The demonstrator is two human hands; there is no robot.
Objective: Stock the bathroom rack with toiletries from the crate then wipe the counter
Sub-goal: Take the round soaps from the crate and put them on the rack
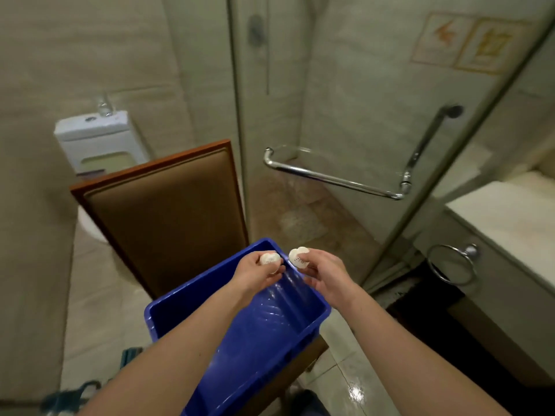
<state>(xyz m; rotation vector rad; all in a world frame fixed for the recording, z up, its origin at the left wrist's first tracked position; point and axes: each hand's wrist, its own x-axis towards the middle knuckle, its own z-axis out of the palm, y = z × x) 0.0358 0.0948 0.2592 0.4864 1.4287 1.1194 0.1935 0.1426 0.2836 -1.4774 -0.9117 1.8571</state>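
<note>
A blue plastic crate [168, 304] sits on the seat of a brown chair below me; the part of its inside that shows holds nothing. My left hand [255, 273] pinches a small round white wrapped toiletry [269, 258] above the crate's far corner. My right hand [322, 273] pinches a second small white wrapped toiletry [298, 257] just beside it. Both hands hover over the crate's far end, a few centimetres apart. The pale counter [507, 214] lies at the right edge. No rack is in view.
The chair's padded brown back [162, 211] rises behind the crate, with a white toilet [96, 139] beyond it. A glass shower door with a chrome bar handle [333, 178] stands ahead. A chrome towel ring [453, 264] hangs on the counter's front. The floor tiles look wet.
</note>
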